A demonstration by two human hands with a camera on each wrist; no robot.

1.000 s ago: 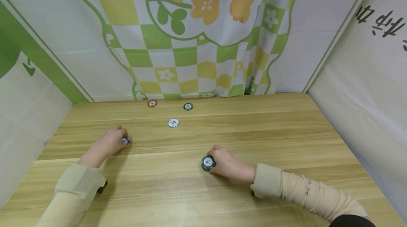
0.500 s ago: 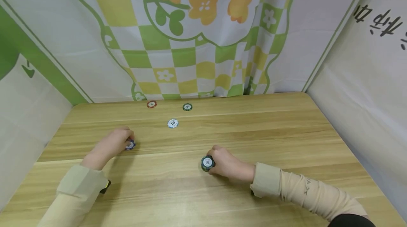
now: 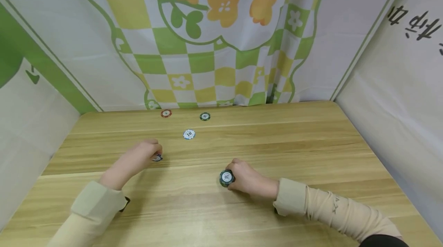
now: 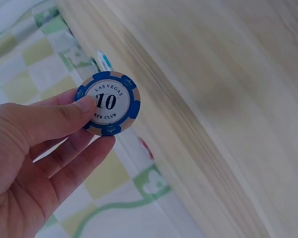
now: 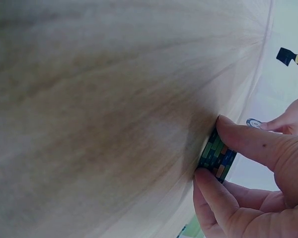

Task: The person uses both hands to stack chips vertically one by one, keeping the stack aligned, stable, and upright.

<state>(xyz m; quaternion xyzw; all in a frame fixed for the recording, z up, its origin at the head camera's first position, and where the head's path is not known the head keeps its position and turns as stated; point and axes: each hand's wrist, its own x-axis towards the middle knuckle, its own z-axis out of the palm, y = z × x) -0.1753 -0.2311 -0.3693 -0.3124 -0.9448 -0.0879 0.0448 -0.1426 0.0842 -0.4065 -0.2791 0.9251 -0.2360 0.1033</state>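
Observation:
Between thumb and fingers my left hand (image 3: 140, 156) pinches a blue poker chip (image 4: 111, 104) marked 10, its face fully visible in the left wrist view. That hand is left of the table's middle. My right hand (image 3: 248, 178) grips a short stack of poker chips (image 5: 217, 156) by its sides. Green and blue edges show in the stack, and a green chip marked 20 lies on top in the head view. The stack stands low at the table surface. Beyond the left hand lies a white and light-blue chip (image 3: 189, 134) marked 10.
A red chip (image 3: 166, 113) and a green chip (image 3: 205, 116) lie flat near the back edge of the wooden table (image 3: 294, 139). A checked, flowered curtain (image 3: 207, 62) hangs behind it, with pale fabric walls at both sides.
The left hand has moved to the right with the blue poker chip, toward the stack. The right hand and its stack have stayed in place.

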